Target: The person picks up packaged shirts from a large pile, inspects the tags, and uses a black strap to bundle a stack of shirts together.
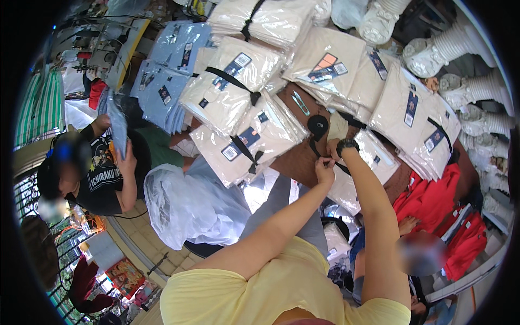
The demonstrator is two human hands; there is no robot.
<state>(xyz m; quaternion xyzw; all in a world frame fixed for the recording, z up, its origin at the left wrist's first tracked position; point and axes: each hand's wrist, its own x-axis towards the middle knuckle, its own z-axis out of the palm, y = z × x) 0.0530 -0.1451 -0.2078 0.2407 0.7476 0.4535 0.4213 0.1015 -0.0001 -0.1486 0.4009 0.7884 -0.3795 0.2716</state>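
From where I sit, both hands meet over the brown tabletop [292,163] — the left hand [325,172] seems to pinch a black strap [342,168] between its fingertips, while the right hand [333,149] curls just beyond; I cannot tell whether it grips too. The strap lies across a beige pack [355,187], partly under my right forearm. A black roll [318,125] and snips [300,103] lie just past the hands, between strapped stacks [233,89].
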